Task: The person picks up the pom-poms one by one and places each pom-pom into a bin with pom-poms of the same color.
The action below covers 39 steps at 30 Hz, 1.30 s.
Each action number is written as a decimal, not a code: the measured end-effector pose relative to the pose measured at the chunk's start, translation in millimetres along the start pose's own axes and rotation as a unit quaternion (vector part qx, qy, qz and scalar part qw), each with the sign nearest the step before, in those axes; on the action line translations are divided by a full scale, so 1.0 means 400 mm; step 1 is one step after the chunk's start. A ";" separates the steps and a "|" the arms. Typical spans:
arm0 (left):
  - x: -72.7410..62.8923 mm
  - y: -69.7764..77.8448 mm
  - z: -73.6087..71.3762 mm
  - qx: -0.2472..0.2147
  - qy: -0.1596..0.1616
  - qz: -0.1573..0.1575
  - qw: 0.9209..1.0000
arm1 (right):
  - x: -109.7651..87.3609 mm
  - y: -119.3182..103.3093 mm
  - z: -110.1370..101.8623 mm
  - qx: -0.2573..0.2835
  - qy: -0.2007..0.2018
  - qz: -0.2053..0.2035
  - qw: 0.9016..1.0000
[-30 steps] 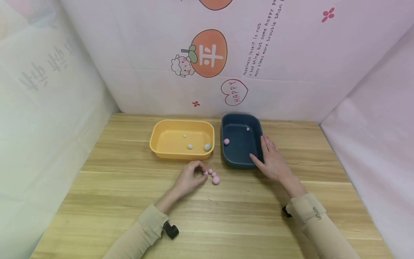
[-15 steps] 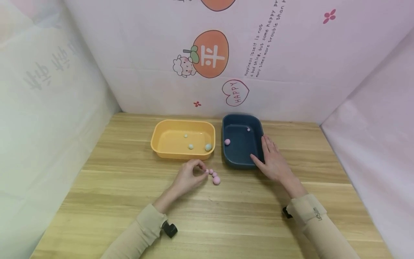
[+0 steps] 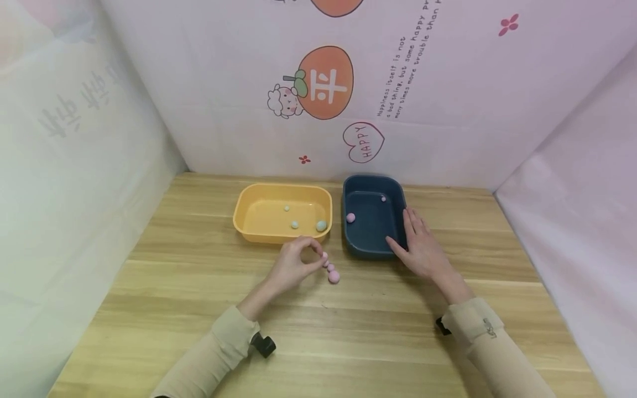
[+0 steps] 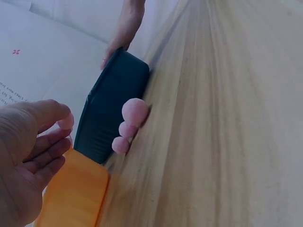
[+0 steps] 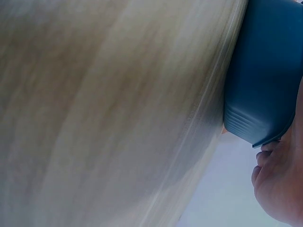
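Observation:
My left hand (image 3: 291,268) pinches a small pink pom-pom (image 4: 66,122) between thumb and fingertip, raised above the table just in front of the yellow box (image 3: 244,231). Below and beside it, three more pink pom-poms lie in a short row on the wood, the biggest pom-pom (image 3: 334,276) nearest the person. My right hand (image 3: 422,247) rests on the right rim of the dark blue box (image 3: 370,255), fingers stretched along the edge and thumb over the near corner. Inside that box are a pink pom-pom (image 3: 350,218) and a tinier pom-pom (image 3: 384,199).
Three pale green pom-poms lie in the yellow box, the largest pom-pom (image 3: 320,226) by its right wall. Both boxes stand side by side near the back of the wooden table (image 3: 358,342). A printed white cloth (image 3: 239,132) hangs behind it, with cloth at both sides.
My left hand has lifted the small pink pom-pom off the table, moving slightly up and toward the boxes. My right hand stays on the blue box.

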State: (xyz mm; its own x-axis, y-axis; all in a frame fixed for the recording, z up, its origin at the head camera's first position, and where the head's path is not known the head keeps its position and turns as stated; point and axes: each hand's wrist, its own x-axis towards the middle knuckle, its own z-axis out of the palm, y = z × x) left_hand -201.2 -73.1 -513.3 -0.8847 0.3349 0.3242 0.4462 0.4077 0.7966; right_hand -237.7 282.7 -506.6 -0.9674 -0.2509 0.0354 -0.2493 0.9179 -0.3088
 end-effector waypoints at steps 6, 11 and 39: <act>0.021 0.015 -0.002 -0.007 -0.007 -0.001 1.000 | 0.002 0.004 -0.001 -0.005 0.001 -0.002 1.000; 0.047 0.025 0.006 -0.006 -0.002 0.008 1.000 | 0.001 0.003 -0.002 -0.007 -0.001 -0.001 1.000; 0.194 0.053 0.108 -0.019 -0.008 0.056 0.998 | -0.003 0.000 0.000 -0.013 0.004 0.001 1.000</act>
State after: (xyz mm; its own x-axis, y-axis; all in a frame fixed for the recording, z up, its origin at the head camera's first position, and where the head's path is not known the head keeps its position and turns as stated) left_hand -254.5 -1.9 -493.3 -0.8276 0.3901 0.4037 0.5359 0.3350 0.7749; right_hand -236.4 283.0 -506.5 -0.9680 -0.2473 0.0422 -0.2490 0.9262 -0.2831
